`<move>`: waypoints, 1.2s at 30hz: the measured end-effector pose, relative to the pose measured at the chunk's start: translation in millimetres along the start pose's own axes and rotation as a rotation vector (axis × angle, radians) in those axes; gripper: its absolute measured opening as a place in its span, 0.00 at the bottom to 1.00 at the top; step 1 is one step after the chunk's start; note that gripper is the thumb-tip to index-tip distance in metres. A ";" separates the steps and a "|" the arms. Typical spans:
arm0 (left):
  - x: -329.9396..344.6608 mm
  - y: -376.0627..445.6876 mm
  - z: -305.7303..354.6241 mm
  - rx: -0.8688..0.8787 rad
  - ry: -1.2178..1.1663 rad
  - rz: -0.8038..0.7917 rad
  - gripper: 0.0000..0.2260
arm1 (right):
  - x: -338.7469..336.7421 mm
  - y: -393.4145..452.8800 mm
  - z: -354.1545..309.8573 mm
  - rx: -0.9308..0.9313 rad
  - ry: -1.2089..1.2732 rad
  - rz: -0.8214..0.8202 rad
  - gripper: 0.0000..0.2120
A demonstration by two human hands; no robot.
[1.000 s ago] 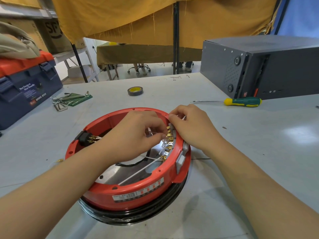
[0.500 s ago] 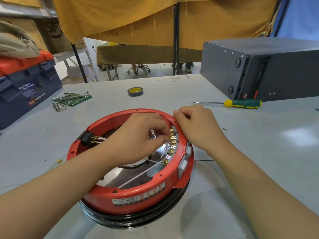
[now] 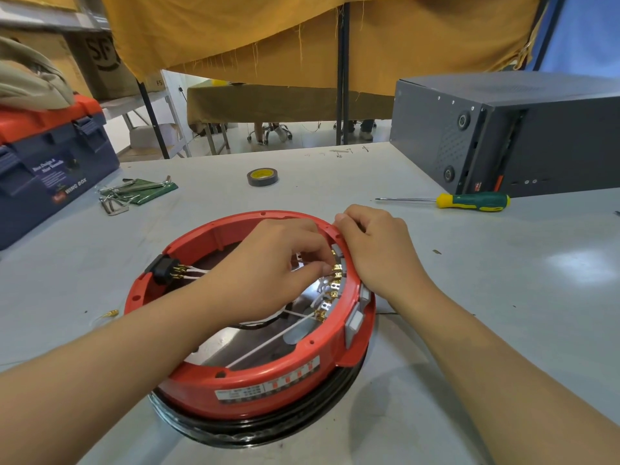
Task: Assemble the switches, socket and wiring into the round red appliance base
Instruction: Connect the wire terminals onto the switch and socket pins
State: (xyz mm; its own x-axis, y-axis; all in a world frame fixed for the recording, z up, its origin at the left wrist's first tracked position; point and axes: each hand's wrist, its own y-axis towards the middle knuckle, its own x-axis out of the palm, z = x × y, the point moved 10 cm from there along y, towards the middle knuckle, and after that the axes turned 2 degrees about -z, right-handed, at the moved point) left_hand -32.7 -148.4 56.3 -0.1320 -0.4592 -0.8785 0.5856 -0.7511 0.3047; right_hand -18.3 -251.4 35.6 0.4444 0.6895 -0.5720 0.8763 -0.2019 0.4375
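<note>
The round red appliance base (image 3: 255, 384) lies on the grey table, sitting on a black ring. A black socket (image 3: 163, 268) with brass pins and white wires is fitted in its left wall. Grey switches (image 3: 354, 323) with brass terminals (image 3: 327, 305) line the right wall. My left hand (image 3: 268, 263) reaches inside the base, and its fingertips pinch a wire connector at the upper terminals. My right hand (image 3: 375, 246) curls over the rim from outside and grips the top switch. White wires (image 3: 268, 340) cross the metal floor.
A yellow-green screwdriver (image 3: 469, 201) lies to the right, before a dark grey case (image 3: 510, 135). A tape roll (image 3: 262, 177) sits behind the base. Hex keys (image 3: 131, 194) and a blue-orange toolbox (image 3: 47, 162) are at the left. A small brass terminal (image 3: 112, 313) lies left of the base.
Both hands stay at the upper switch terminals with only slight finger shifts. The view has drifted a little; the base has not visibly moved.
</note>
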 end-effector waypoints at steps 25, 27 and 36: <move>0.9 -0.2 2.3 -0.022 0.020 -0.001 0.05 | 0.3 -0.4 -2.6 0.007 -0.066 0.012 0.19; 1.0 -0.1 1.8 -0.028 0.013 0.000 0.05 | 0.1 -0.2 -2.7 0.006 -0.063 0.014 0.18; 2.8 1.0 0.3 -0.040 -0.024 -0.018 0.05 | 0.0 -0.4 -1.0 0.025 -0.028 0.011 0.18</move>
State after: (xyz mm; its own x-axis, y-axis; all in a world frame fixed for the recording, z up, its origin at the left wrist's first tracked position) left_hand -32.7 -150.6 54.3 -0.1617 -0.4572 -0.8745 0.6144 -0.7402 0.2733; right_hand -18.8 -250.7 36.2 0.4590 0.6672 -0.5867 0.8754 -0.2269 0.4268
